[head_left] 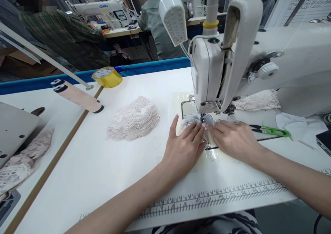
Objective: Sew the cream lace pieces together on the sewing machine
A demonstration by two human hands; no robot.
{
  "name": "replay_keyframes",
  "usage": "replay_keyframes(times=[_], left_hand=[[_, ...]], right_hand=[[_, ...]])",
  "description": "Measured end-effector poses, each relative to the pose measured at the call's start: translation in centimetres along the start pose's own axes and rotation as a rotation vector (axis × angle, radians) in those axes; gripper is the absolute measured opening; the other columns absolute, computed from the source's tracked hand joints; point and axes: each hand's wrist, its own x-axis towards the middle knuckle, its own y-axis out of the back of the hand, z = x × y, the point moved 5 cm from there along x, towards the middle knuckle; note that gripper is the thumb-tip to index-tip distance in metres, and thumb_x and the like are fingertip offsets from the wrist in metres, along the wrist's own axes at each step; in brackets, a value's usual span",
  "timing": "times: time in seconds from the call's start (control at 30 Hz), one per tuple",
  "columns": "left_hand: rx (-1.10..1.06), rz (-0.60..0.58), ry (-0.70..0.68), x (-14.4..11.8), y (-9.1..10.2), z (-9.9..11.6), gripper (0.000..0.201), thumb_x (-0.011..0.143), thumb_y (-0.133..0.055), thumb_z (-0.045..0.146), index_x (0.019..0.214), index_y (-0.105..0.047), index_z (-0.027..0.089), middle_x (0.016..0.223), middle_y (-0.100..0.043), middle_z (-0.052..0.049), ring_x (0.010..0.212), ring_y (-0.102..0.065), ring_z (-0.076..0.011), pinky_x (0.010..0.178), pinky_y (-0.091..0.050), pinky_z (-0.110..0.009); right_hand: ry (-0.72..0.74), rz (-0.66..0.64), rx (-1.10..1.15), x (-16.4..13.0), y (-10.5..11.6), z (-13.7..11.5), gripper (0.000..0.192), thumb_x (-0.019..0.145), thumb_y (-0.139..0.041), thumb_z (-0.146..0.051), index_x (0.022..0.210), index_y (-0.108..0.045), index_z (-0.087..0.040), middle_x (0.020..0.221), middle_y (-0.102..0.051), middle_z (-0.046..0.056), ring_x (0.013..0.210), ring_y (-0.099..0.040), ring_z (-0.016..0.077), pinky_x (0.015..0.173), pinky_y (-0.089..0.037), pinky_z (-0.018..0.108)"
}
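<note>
A small piece of white lace lies under the presser foot of a white sewing machine. My left hand rests flat on this lace, its fingers stretched toward the needle and the thumb spread out to the left. At the lace's right edge, close to the foot, my right hand has its fingers bent and pressed together on the fabric. The fingertips partly cover the lace, and the needle point is hard to make out. To the left sits a pile of lace pieces.
Green-handled thread snips and white cloth lie to the right. More lace is behind the machine head. A yellow tape roll and thread tubes stand at the back left. A printed ruler runs along the front edge. Two people work beyond.
</note>
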Motion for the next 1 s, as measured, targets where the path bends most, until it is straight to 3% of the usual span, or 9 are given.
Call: replay_keyframes(times=[1.0], left_hand=[[-0.027, -0.022, 0.038, 0.1, -0.2, -0.18, 0.034, 0.097, -0.043, 0.033, 0.123, -0.059, 0.017, 0.123, -0.063, -0.007, 0.118, -0.057, -0.0207, 0.118, -0.005, -0.053]], right_hand=[[-0.005, -0.015, -0.024, -0.13, 0.13, -0.27, 0.02, 0.083, -0.053, -0.007, 0.095, -0.067, -0.013, 0.067, -0.065, 0.001, 0.063, -0.055, 0.0142, 0.053, -0.023, 0.031]])
